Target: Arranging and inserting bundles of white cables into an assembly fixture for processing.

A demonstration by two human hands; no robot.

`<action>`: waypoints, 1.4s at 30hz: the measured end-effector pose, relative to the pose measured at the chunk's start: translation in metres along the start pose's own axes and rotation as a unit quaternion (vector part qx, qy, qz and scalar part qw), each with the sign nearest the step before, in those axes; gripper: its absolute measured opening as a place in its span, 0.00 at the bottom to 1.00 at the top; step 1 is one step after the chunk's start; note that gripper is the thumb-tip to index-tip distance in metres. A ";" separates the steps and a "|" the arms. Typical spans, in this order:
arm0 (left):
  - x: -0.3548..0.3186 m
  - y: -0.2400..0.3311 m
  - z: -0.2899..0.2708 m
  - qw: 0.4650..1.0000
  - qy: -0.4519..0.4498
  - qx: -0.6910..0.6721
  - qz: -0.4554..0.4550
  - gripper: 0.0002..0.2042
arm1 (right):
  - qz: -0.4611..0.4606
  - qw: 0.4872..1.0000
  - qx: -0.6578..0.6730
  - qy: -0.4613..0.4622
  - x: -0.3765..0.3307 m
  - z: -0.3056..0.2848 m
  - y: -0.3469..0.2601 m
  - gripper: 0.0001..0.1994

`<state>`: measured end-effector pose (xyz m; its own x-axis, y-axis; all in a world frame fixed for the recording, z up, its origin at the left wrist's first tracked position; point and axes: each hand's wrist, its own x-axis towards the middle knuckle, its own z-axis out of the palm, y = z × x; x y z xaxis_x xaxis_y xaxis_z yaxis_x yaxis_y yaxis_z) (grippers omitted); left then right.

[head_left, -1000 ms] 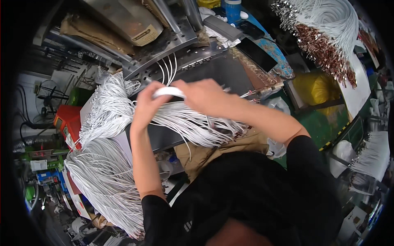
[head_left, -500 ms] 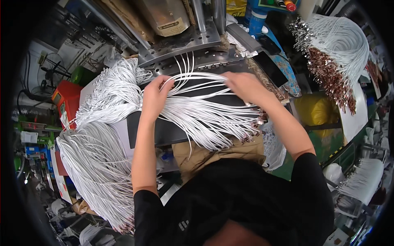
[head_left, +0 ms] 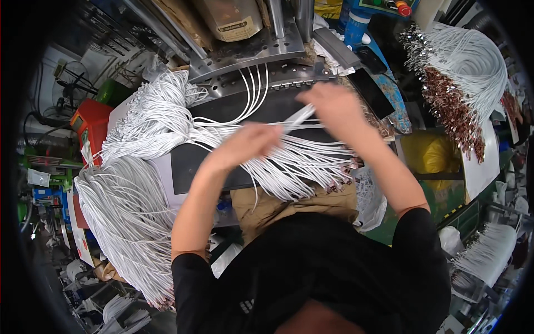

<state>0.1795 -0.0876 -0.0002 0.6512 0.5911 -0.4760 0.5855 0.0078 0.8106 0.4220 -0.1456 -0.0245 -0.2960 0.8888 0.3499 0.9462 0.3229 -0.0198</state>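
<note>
The white wires in the right fingers slant away rightward.

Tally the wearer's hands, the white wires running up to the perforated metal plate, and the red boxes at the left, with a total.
Hands, left hand and right hand: 2
White wires running up to the perforated metal plate: 4
Red box: 1
Total: 7
</note>
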 end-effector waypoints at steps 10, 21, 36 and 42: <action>0.027 -0.005 0.054 0.970 -0.063 -0.235 0.018 0.14 | 0.184 0.779 0.599 -0.003 0.009 0.054 0.038 0.13; 0.085 -0.015 0.014 0.911 0.110 -0.396 0.026 0.14 | 0.072 0.973 0.218 -0.036 -0.013 0.047 0.031 0.14; 0.100 -0.033 0.016 0.940 0.082 -0.332 0.010 0.10 | 0.105 0.933 0.341 -0.047 0.021 0.072 0.043 0.20; 0.101 -0.018 0.022 0.965 0.065 -0.253 -0.002 0.12 | 0.390 0.664 0.632 -0.083 0.033 0.088 0.056 0.18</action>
<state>0.2454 -0.0462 -0.0704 0.5640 0.6868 -0.4584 0.2549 0.3832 0.8878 0.4541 -0.0697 -0.0965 0.1113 0.9357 -0.3347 -0.0147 -0.3352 -0.9420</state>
